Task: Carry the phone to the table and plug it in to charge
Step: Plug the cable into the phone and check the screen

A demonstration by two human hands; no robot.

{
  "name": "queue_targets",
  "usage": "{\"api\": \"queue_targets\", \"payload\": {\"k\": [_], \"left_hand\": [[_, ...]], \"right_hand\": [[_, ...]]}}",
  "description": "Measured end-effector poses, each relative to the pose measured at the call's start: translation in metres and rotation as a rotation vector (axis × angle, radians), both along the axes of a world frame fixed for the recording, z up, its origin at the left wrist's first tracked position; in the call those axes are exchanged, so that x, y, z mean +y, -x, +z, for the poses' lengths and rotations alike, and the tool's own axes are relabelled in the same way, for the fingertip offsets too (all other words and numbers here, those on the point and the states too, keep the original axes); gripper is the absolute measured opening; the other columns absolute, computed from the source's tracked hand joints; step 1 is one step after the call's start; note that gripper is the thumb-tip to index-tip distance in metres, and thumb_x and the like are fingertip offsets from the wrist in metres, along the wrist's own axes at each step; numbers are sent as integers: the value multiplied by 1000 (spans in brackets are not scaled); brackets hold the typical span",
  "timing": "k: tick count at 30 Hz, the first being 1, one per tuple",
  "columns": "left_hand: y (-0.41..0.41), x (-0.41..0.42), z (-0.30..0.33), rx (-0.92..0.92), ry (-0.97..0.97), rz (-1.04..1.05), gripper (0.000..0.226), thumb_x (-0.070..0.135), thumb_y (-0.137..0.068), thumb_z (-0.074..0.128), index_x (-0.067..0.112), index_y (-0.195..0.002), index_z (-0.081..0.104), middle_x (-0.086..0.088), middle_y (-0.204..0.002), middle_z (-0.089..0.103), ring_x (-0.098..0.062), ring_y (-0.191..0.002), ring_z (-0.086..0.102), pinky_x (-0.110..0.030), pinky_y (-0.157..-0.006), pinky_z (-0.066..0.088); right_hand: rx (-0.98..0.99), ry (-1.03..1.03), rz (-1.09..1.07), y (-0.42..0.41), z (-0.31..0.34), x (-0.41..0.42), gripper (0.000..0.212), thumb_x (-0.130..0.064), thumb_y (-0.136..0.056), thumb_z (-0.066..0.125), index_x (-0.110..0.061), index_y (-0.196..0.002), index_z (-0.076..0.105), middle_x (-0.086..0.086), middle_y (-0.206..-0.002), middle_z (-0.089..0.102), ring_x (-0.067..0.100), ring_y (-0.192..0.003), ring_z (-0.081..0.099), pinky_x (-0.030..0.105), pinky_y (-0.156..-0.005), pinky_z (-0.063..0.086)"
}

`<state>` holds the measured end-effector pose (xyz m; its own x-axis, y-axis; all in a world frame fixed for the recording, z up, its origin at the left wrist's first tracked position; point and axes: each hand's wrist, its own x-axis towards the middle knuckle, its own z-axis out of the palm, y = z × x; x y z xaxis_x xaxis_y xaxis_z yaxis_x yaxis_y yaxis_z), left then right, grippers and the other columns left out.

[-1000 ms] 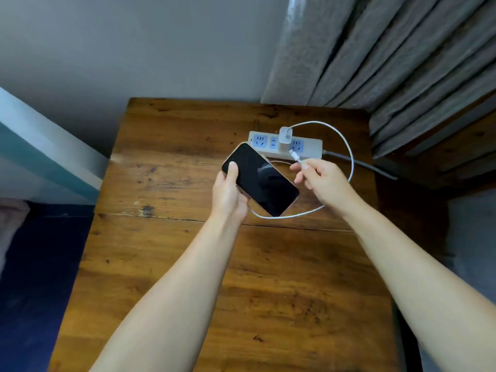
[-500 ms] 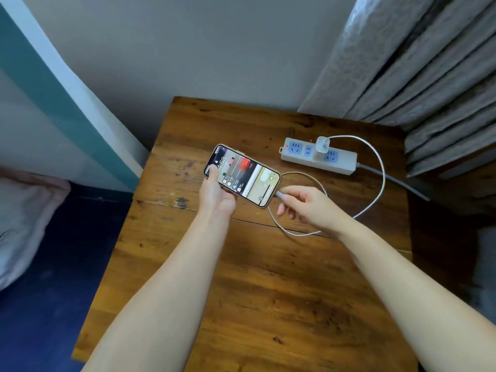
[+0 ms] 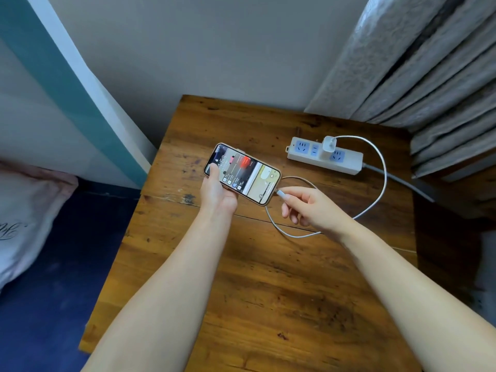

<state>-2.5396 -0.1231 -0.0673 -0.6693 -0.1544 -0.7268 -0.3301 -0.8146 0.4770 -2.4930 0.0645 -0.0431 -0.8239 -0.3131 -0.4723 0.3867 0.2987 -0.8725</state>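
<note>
- Your left hand grasps the phone from below, with the thumb lying on the upper part of the lit screen. The phone is held a little above the table, near its left edge, and tilted with its bottom end toward your right side.
- Your right hand pinches the connector of the white cable between thumb and forefinger; the other fingers are loosely curled. The connector touches the bottom end of the phone, but you cannot tell from this view if it is pushed fully into the port.
- The screen shows a lock screen with notifications. This may mean that charging has begun, but it is only a guess.
- From the connector the cable makes a loop on the wood under your right wrist, then goes in a wide arc to the white charger. The charger is plugged into the power strip, which lies at the far side of the table, near the curtain.
- The step in hand is the plugging itself; carrying the phone to the table looks already done.
- For the next move, I think you should press the connector straight along the phone, without bending it. Then lay the phone flat on the wood and let go with both hands, and take care that the loop does not pull it.
</note>
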Motion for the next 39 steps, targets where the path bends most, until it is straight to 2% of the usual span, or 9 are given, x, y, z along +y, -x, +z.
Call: {"api": "queue_targets", "payload": {"k": [5, 8, 11, 15, 18, 20, 24, 28, 39], "left_hand": [[-1, -1, 1, 43, 122, -82, 20, 26, -96, 48, 15, -112, 53, -10, -105, 66, -23, -88, 68, -45, -78, 57], [0, 1, 2, 84, 208, -115, 11, 26, -96, 47, 20, -99, 55, -6, -98, 69, -17, -80, 71, -36, -65, 59], [1, 2, 6, 118, 261, -125, 13, 27, -96, 47, 19, -101, 55, -4, -96, 69, -15, -78, 72, -32, -59, 58], [3, 0, 12, 175, 302, -183, 13, 29, -95, 48, 21, -99, 58, -5, -98, 70, -16, -84, 72, -33, -64, 58], [4, -4, 16, 195, 258, -222, 19, 30, -95, 48, 19, -105, 58, -7, -104, 69, -19, -90, 70, -35, -71, 59], [3, -4, 18, 192, 194, -239, 31, 37, -95, 45, 14, -113, 58, -10, -111, 69, -22, -97, 69, -39, -79, 58], [2, -2, 19, 180, 89, -292, 49, 52, -95, 29, 16, -110, 60, -13, -115, 68, -27, -102, 67, -43, -84, 56], [1, -5, 18, 214, 49, -338, 49, 45, -98, 28, 11, -115, 59, -17, -118, 66, -30, -105, 65, -46, -90, 52], [2, -19, 17, 232, 57, -382, 45, 44, -98, 31, 13, -118, 57, -16, -121, 65, -29, -109, 63, -47, -96, 49]], "right_hand": [[-17, 6, 66, -2, 3, -2, 24, -27, -97, 47, -32, -86, 67, -10, -64, 67, 2, -52, 52, 13, -47, 37], [-39, 27, 32, -5, -1, -3, 24, -23, -97, 47, -18, -89, 69, -9, -67, 71, 4, -56, 57, 15, -48, 39], [-32, 48, 10, -8, -5, -6, 29, -20, -98, 46, -3, -89, 67, -9, -67, 72, 3, -57, 59, 14, -49, 42], [-90, 76, 2, -9, -6, -10, 22, -19, -97, 47, -8, -97, 67, -4, -80, 75, 8, -74, 69, 19, -62, 55], [-221, 255, -31, -2, -4, -5, 26, -21, -96, 49, -15, -118, 62, -1, -108, 73, 14, -101, 68, 33, -82, 59], [-354, 416, -132, 4, -2, -4, 33, -31, -96, 46, -17, -123, 58, 8, -121, 67, 22, -110, 64, 44, -87, 56], [-446, 515, -227, 11, -2, -12, 45, -43, -98, 32, -15, -120, 59, 11, -121, 65, 29, -109, 64, 48, -83, 57], [-460, 538, -277, 11, -9, -16, 37, -36, -98, 37, -12, -113, 61, 12, -110, 71, 31, -101, 68, 48, -79, 58], [-485, 540, -281, 13, -16, -22, 35, -36, -95, 44, -13, -117, 58, 15, -116, 69, 35, -107, 65, 48, -78, 58]]}}
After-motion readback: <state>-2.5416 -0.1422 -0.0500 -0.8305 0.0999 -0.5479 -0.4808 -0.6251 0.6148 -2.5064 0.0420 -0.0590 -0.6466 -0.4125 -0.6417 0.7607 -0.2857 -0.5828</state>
